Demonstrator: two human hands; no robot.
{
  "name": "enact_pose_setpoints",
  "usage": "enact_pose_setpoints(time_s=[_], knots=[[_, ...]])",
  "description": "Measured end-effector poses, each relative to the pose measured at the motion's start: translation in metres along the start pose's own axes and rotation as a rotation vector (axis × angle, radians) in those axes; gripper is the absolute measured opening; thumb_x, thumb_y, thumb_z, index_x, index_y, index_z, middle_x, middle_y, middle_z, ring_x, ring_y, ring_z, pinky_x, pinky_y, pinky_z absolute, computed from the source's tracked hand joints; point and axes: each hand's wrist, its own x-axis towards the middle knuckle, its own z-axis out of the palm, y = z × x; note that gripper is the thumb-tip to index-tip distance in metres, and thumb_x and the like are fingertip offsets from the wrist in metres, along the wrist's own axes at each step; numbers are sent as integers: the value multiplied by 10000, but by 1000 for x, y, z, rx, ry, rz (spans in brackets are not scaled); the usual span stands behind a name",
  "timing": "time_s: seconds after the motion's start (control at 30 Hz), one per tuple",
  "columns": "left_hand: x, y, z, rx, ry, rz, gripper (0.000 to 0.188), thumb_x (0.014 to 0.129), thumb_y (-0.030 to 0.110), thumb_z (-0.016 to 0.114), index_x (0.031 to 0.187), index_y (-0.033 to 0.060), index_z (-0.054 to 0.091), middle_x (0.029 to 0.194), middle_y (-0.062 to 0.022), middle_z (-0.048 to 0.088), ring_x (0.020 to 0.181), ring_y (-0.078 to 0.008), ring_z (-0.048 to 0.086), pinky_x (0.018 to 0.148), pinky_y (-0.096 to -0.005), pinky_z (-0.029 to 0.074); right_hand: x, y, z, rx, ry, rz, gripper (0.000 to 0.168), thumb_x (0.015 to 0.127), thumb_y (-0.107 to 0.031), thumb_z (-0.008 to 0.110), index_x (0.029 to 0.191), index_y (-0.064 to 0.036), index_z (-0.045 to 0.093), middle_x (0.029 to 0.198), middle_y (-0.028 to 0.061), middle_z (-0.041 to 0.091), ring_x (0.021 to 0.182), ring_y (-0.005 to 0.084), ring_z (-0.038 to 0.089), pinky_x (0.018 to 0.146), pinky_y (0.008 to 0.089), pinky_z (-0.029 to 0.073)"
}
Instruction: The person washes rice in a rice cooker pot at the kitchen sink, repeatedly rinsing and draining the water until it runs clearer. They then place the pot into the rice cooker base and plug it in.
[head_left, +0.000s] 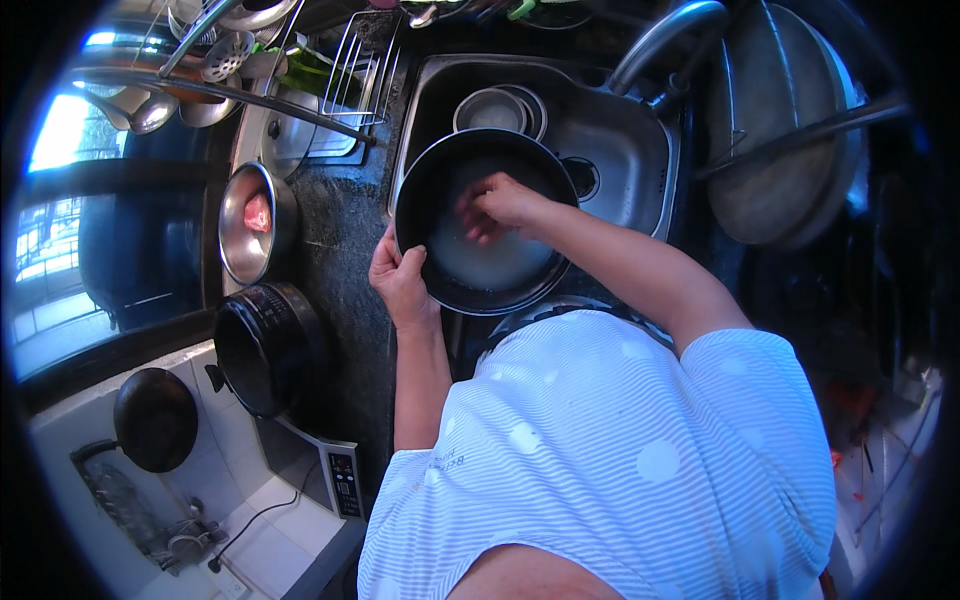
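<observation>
A wide dark pot (442, 176) with cloudy, whitish water (480, 259) in it is held over the near side of the sink. My left hand (405, 277) grips its rim at the left, thumb on the inner side. My right hand (499, 206) reaches into the pot from the right, its fingers curled and blurred just above or in the water. Whether those fingers hold anything is hard to see. Behind the pot, several small round metal bowls (491, 110) sit in the sink, partly covered by its rim.
The steel sink (634, 172) has a curved faucet (660, 34) at its back right. On the left counter stand a metal bowl (251, 180) with a piece of raw meat (257, 213) and a black cooker pot (259, 352). Dish racks (352, 82) line the back left; large round lids (772, 127) stand at right.
</observation>
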Motion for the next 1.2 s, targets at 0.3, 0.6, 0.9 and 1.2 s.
enact_pose_setpoints(time_s=[0.3, 0.6, 0.9, 1.2], knots=[[3, -8, 0, -15, -58, 25, 292, 758, -93, 537, 1016, -14, 650, 875, -50, 675, 748, -104, 637, 770, -242, 526, -12, 11, 2, -1449, 189, -139, 682, 790, -165, 662, 1399, -85, 366, 1298, 249, 480, 1119, 385, 563, 919, 448, 489], [5, -12, -9, -29, -62, 21, 348, 758, -106, 525, 1082, -29, 624, 913, -56, 675, 768, -105, 635, 775, -247, 524, 1, -12, 19, -1292, 130, -532, 524, 771, -102, 663, 1273, -79, 515, 1264, 256, 491, 1078, 392, 581, 892, 427, 507], [0, 1, 10, -6, -1, -15, 134, 740, -108, 520, 787, -2, 587, 815, -27, 632, 676, -46, 549, 775, -222, 493, -20, -10, -31, -1815, -43, -310, 346, 842, -83, 589, 1181, -29, 545, 993, 207, 625, 961, 327, 645, 766, 400, 552], [8, -8, 6, 8, -5, 59, 151, 729, -111, 516, 663, 23, 539, 897, -59, 663, 724, -65, 592, 778, -227, 486, -22, 22, 41, -563, -201, -447, 432, 864, -94, 556, 1278, -20, 457, 1219, 211, 536, 1098, 307, 570, 935, 398, 477]])
